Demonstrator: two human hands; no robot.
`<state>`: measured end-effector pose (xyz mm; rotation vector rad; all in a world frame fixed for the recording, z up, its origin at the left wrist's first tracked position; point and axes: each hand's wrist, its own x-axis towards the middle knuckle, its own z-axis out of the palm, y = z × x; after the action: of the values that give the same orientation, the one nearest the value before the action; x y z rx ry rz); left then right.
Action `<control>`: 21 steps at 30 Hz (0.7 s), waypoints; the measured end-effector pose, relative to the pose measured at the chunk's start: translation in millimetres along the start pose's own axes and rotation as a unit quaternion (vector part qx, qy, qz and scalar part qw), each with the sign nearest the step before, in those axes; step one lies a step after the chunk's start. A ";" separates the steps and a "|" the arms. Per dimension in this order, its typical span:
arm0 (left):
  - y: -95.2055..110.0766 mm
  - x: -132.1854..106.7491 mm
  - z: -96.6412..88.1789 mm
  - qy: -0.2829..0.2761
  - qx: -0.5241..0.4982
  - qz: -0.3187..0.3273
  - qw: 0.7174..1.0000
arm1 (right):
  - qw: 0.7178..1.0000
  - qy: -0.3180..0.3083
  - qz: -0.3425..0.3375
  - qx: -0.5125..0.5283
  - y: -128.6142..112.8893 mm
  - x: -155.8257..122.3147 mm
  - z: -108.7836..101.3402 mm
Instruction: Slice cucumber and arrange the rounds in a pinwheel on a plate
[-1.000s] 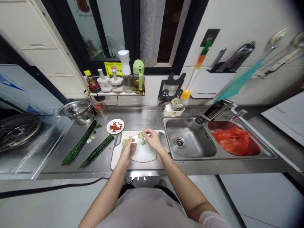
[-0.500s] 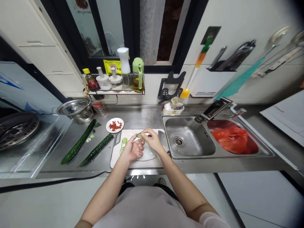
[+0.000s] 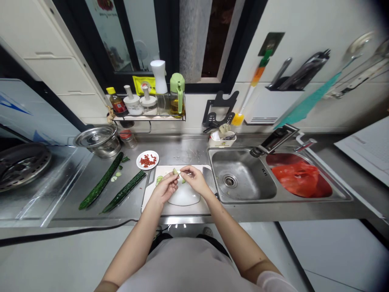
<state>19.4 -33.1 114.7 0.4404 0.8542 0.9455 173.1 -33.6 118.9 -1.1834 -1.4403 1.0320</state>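
Over the cutting board (image 3: 148,206), my left hand (image 3: 165,187) pinches a cucumber slice (image 3: 175,172) between thumb and fingertips. Close beside it, my right hand (image 3: 194,179) has its thumb and fingers pressed together; whatever they hold is too small to make out. Under both hands a white plate (image 3: 184,198) rests on the board, partly covered, with a bit of green cucumber (image 3: 183,181) showing below the right fingertips. More cucumber slices (image 3: 159,179) lie at the board's left side, partly hidden by my left hand. A knife blade (image 3: 208,178) lies at the board's right.
Two whole-looking cucumbers (image 3: 101,182) lie left of the board, with small cut pieces near them. A white dish of red bits (image 3: 147,168) stands behind. To the right is the sink (image 3: 246,194) with a faucet (image 3: 273,140); a lidded pot (image 3: 106,142) sits back left.
The cucumber slice has tilted upright and now sits in my left fingertips. My left hand has moved slightly left and closed its fingers; the right fingers have drawn slightly back from the slice.
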 end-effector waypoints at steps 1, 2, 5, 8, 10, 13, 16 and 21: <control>-0.1 -0.3 0.4 0.002 0.008 0.013 1.000 | 1.000 -0.004 -0.004 -0.008 -1.7 -0.4 0.0; 0.0 -0.7 0.9 0.008 0.021 0.027 0.999 | 1.000 -0.007 -0.009 -0.019 -3.4 -0.9 -0.2; 0.1 -1.3 2.2 0.036 0.077 0.077 0.993 | 0.999 -0.010 -0.021 -0.037 -7.5 -2.1 -0.8; -0.5 -1.5 2.4 0.060 0.116 0.129 0.983 | 0.999 -0.016 -0.023 -0.040 -8.6 -2.7 -1.1; -1.0 -2.2 2.2 0.061 0.125 0.153 0.978 | 0.999 -0.020 -0.020 -0.038 -7.7 -3.0 -0.8; -1.1 -4.0 2.4 0.056 0.131 0.177 0.974 | 0.999 -0.019 -0.014 -0.032 -4.8 -3.4 0.5; -0.1 -5.6 3.6 0.065 0.159 0.199 0.965 | 1.000 -0.015 -0.002 -0.027 -1.7 -3.7 2.3; -1.1 -5.2 6.0 0.085 0.205 0.260 0.940 | 1.000 -0.005 0.022 -0.009 3.7 -2.0 5.3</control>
<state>23.1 -38.0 119.9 0.9900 1.1275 1.3058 168.6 -35.1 114.1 -1.2302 -1.4405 1.0591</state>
